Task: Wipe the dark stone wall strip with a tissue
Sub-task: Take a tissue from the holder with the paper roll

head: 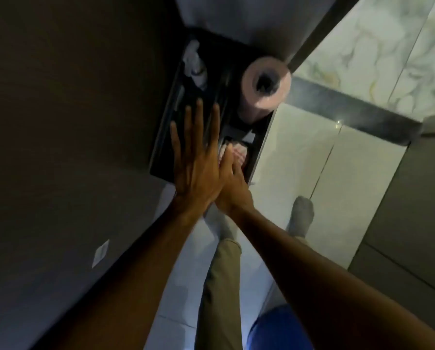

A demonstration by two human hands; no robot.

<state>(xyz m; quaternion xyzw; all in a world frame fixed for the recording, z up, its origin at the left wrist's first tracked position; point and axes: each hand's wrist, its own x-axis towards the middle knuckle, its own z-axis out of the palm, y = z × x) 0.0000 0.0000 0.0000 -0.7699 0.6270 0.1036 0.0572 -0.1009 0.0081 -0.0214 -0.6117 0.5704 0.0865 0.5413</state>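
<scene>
A black wall-mounted holder (166, 137) has a lower pocket with a pinkish folded tissue (239, 154) in it. My left hand (198, 157) lies flat on the holder's front, fingers spread, holding nothing. My right hand (232, 183) reaches under it into the pocket, with its fingertips closed on the tissue; the left hand hides its thumb. The dark stone wall strip (357, 114) runs across the pale tiles to the right of the holder, apart from both hands.
A pink toilet roll (266, 82) sits on the holder's upper right. Crumpled white paper (192, 59) lies in its top left. A second dark strip (319, 29) runs diagonally above. My legs and a grey socked foot (302, 213) stand on the glossy tile floor below.
</scene>
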